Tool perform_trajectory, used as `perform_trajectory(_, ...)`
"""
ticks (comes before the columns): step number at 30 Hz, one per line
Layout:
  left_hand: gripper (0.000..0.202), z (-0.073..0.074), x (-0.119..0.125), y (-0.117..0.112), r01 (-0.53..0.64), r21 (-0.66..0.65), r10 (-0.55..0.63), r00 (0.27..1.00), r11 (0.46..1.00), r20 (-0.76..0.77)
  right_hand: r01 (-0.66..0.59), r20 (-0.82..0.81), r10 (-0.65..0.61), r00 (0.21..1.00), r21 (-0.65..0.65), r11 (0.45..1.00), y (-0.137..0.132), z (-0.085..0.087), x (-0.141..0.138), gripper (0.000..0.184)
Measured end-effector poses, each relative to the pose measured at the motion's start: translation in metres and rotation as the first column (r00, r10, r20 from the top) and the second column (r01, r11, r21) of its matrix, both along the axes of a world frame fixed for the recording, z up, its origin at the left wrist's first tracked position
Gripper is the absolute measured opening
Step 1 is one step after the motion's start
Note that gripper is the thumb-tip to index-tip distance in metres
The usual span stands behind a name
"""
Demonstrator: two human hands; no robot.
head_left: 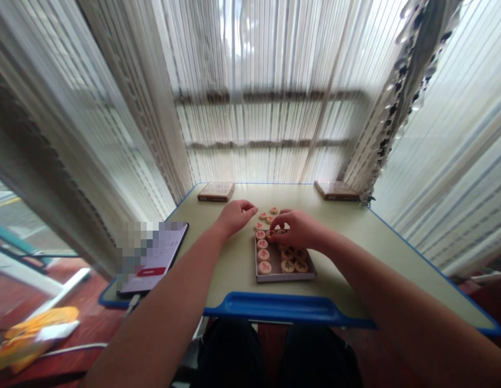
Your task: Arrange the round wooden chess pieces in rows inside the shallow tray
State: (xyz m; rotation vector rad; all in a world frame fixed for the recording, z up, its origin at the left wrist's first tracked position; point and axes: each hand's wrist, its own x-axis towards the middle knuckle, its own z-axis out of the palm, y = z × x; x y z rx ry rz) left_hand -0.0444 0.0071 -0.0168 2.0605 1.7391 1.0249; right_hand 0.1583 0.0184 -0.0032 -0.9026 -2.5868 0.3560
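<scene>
A shallow box lies near the desk's front edge with several round wooden chess pieces set in rows inside. My right hand hovers over its far end, fingers pinched on a piece. Several loose pieces lie on the desk just beyond the box. My left hand rests left of those pieces, fingers curled; I cannot make out whether anything is in them.
The pale green desk has a blue rim and a blue front tray. A phone with a cable lies at its left edge. Two flat boxes sit at the back by the curtains.
</scene>
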Motion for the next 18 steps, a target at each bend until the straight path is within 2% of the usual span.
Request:
perform_trajectory(2,0.029,-0.007,-0.001,0.006,-0.033,0.105,0.044,0.993,0.994,-0.11,0.001,-0.022,-0.001,1.0,-0.001,1.0,0.0,0.001,0.001,0.023)
perform_trajectory(4,0.03,-0.012,0.0,0.01,0.028,0.153,-0.002,0.986,0.988,-0.168,0.017,-0.049,-0.016,0.999,0.013,1.0,0.0,0.004,0.001,0.021)
perform_trajectory(7,0.031,-0.014,0.002,0.01,0.093,0.114,-0.07,0.979,0.989,-0.193,0.098,-0.12,-0.09,0.989,0.063,0.993,0.001,0.008,0.002,0.022)
perform_trajectory(13,0.03,-0.011,0.003,0.001,0.067,-0.088,-0.079,0.986,0.994,-0.144,0.21,-0.192,-0.187,0.963,0.109,0.971,0.008,0.007,0.005,0.021)
perform_trajectory(18,0.036,-0.013,0.007,0.006,0.12,-0.003,-0.119,0.985,0.993,-0.122,0.314,-0.203,-0.302,0.932,0.032,0.949,0.029,-0.004,0.009,0.021)
